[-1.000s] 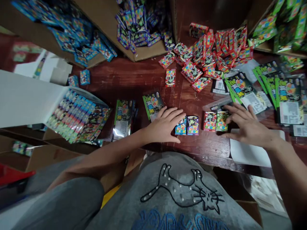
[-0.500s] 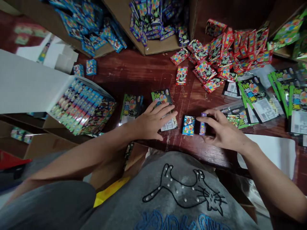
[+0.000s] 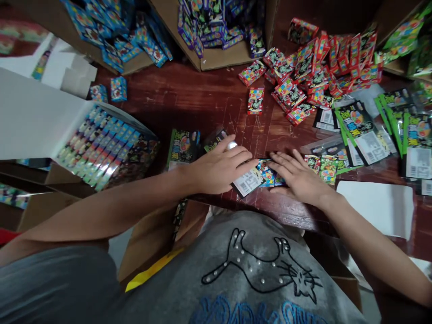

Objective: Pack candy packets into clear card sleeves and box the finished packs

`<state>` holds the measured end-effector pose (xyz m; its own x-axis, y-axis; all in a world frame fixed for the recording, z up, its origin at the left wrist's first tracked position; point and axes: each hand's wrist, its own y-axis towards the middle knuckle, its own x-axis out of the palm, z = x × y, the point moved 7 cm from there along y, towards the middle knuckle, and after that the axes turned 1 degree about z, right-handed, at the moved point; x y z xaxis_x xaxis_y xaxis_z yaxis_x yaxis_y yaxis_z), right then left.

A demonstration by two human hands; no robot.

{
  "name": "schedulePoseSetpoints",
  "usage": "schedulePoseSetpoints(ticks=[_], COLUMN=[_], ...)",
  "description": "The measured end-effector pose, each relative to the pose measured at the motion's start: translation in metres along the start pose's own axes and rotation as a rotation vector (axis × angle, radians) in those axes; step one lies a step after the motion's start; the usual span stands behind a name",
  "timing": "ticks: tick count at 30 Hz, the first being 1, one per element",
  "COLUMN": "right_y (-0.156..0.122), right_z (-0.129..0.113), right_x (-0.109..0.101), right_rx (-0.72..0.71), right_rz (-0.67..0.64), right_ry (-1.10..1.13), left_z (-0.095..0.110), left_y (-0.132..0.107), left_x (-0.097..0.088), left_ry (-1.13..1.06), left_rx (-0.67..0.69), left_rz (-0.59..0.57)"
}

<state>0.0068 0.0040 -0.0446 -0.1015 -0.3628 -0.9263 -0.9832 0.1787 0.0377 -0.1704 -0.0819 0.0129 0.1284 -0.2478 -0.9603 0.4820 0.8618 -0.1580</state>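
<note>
My left hand (image 3: 224,168) grips a black-and-green printed packet (image 3: 248,182) with a white label, its thumb hidden and its fingers bent over the top. The packet lies slanted, and its near right corner meets a small blue box (image 3: 265,173). Over a row of small boxes lies my right hand (image 3: 297,177), fingers stretched out and close together. Beneath those fingers a purple box (image 3: 279,180) shows in part. To the right of the hand, a red box (image 3: 313,163) and a green box (image 3: 328,168) continue the row.
Another packet (image 3: 182,146) lies left of my left hand. Loose red boxes (image 3: 290,94) are heaped at the back. Cartons hold blue boxes (image 3: 118,40) and purple boxes (image 3: 216,31). An opened display box (image 3: 101,148) stands left; more packets (image 3: 361,130) and white card (image 3: 376,207) lie right.
The left hand has brought its packet rightward and slanted it against the blue box. The purple box now sits beside the blue one, and my right hand has flattened over a row with red and green boxes.
</note>
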Motion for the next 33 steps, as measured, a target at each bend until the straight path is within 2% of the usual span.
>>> schedulePoseSetpoints(ticks=[3, 4, 6, 8, 9, 11, 13, 16, 18, 22, 28, 33], right_y=[0.003, -0.001, -0.016, -0.040, -0.052, -0.068, -0.077, -0.085, -0.088, -0.093, -0.101, -0.090], right_z=[-0.001, 0.001, 0.004, 0.002, -0.004, -0.021, -0.039, -0.051, -0.052, -0.051, -0.049, -0.047], right_x=[-0.003, -0.012, -0.037, -0.057, -0.060, -0.049, -0.026, 0.004, 0.016, 0.023, 0.022, 0.024], right_rx=[-0.032, -0.002, 0.131, 0.309, 0.378, 0.438, 0.436, 0.435, 0.402, 0.326, 0.409, 0.259], right_rz=[-0.019, 0.036, 0.232, 0.424, 0.467, 0.453, 0.373, 0.301, 0.282, 0.293, 0.374, 0.266], right_ry=[0.049, 0.046, -0.005, -0.078, -0.103, -0.120, -0.103, -0.062, -0.025, 0.044, 0.012, 0.105], left_z=[0.018, 0.022, 0.029, 0.034, 0.038, 0.044, 0.049, 0.050, 0.051, 0.047, 0.043, 0.044], left_y=[-0.014, -0.018, -0.025, -0.028, -0.028, -0.022, -0.014, -0.003, 0.003, 0.007, 0.007, 0.013], left_x=[-0.010, -0.012, -0.010, -0.001, 0.006, 0.022, 0.037, 0.053, 0.062, 0.073, 0.074, 0.073], left_ry=[-0.032, -0.037, -0.031, -0.035, -0.046, -0.075, -0.098, -0.132, -0.176, -0.250, -0.231, -0.220], left_rx=[-0.037, -0.075, -0.202, -0.340, -0.385, -0.418, -0.397, -0.286, -0.184, -0.081, -0.089, -0.031], left_rz=[0.067, 0.092, 0.144, 0.187, 0.201, 0.221, 0.237, 0.251, 0.246, 0.234, 0.270, 0.212])
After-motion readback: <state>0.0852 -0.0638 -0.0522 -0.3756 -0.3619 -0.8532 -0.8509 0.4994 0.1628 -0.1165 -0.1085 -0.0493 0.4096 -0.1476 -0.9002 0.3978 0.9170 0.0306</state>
